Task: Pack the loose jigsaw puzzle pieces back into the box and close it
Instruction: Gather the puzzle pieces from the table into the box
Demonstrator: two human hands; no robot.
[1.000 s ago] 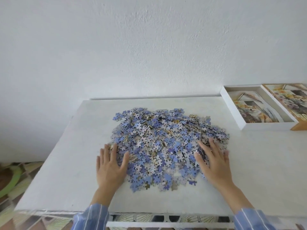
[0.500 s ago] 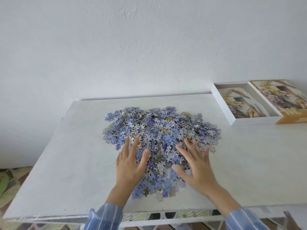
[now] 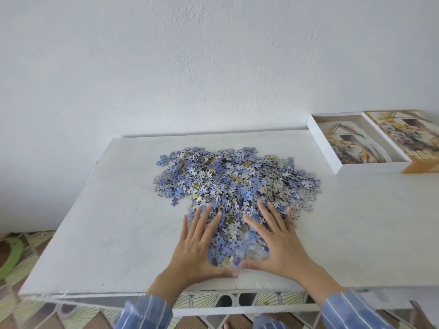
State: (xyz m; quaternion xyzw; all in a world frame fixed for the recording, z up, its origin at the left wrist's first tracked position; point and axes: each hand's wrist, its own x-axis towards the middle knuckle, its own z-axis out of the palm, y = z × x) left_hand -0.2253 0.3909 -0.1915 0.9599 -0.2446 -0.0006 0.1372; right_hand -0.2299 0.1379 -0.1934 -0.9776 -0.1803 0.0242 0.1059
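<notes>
As hands [image 3: 197,248] [image 3: 282,245] seemingly touch, pieces [image 3: 237,181] lie between.

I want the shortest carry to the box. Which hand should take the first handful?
Probably the right hand: it rests on the near right side of the pile, closer to the open box far to the right. The left hand lies on the near left, farther off.

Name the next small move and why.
Probably curl both hands to scoop the near clump. The left hand and right hand lie flat on the puzzle pieces, thumbs almost meeting at the near edge, and the open box sits at the right.
</notes>
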